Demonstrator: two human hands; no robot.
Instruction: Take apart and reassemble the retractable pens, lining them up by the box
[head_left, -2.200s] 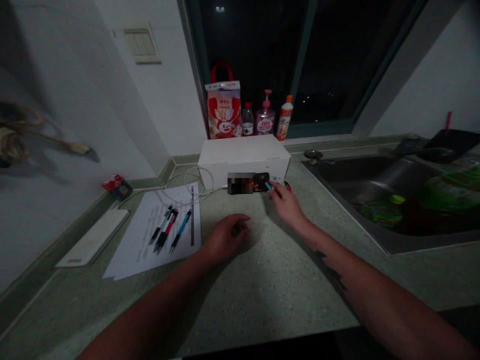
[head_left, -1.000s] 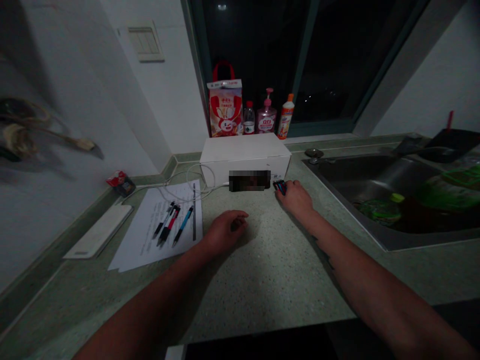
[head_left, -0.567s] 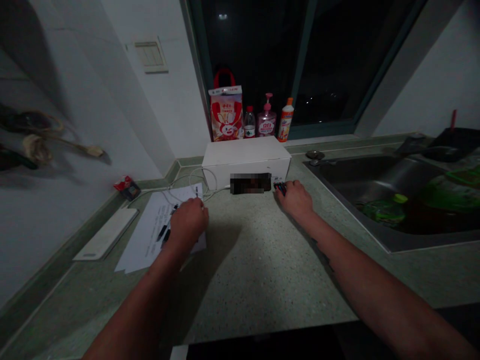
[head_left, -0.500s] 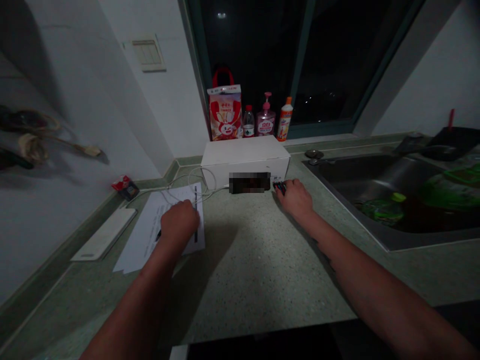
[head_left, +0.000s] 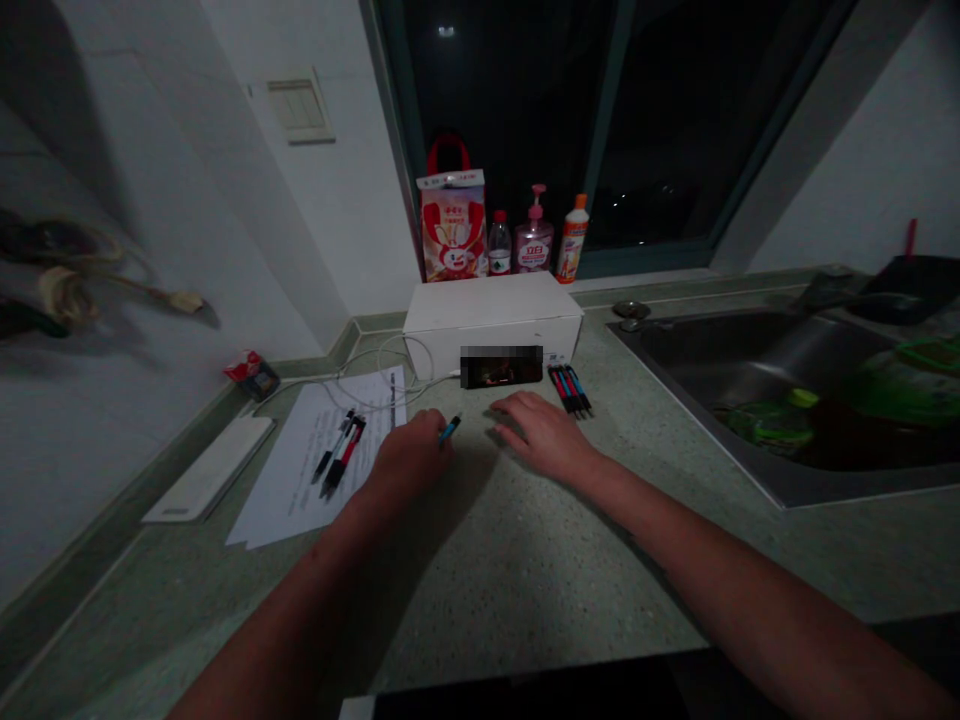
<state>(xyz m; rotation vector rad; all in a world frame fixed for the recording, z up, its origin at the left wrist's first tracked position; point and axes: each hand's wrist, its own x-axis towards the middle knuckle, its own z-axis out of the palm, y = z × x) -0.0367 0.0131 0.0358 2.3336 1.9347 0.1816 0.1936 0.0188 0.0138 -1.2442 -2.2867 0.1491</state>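
In my left hand (head_left: 412, 450) is a blue pen (head_left: 450, 430), its tip poking out past my closed fingers toward the right. My right hand (head_left: 541, 432) is just above the counter with fingers apart and nothing in them, a short gap from that pen. Several red and blue pens (head_left: 570, 390) lie side by side to the right of my right hand. On the printed paper sheets (head_left: 289, 470), left of my left hand, rest a few more pens (head_left: 343, 452), one of them red and black.
A phone (head_left: 501, 370) on a white cable leans against a white box (head_left: 491, 305). Bottles and a red bag (head_left: 454, 225) stand behind it. A steel sink (head_left: 720, 350) is set in at the right. A flat white slab (head_left: 214, 470) lies left of the sheets.
My left hand has moved right from over the sheets, bringing the blue pen. My right hand has come left off the row of pens, which now shows fully.
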